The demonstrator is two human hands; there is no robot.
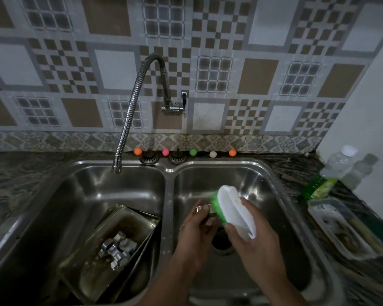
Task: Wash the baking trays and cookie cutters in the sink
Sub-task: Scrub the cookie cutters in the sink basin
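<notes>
While the right hand (255, 244) grips one white scrubbing brush (236, 214) with green bristles, the left hand (196, 234) pinches one small metal cookie cutter (205, 209) against those bristles; both grips are clenched on their objects, over the right basin (274, 186) of the double steel sink, above its drain.

Left basin (86, 188): baking trays (119, 226) stacked and tilted against the basin's near right corner; at least two, exact count cannot be told since edges overlap. The top tray is soiled brown. Inside it lies a cluster of metal cookie cutters (116, 251); several, too bunched to count.

Faucet (132, 111): one, wall-mounted, flexible coiled neck, nozzle hanging over the far edge of the left basin. No water stream visible.

Far edge of the sink, along the wall: five small balls (193, 152) in a row (orange, pink, green, white, orange) and two drain strainers (149, 159) between them.

Bench, right of the sink: one clear bottle of green dish liquid (326, 175) with a white cap, a second paler bottle (360, 170) just beside it, and one white tray (318, 212) near the right edge, contents blurred.
</notes>
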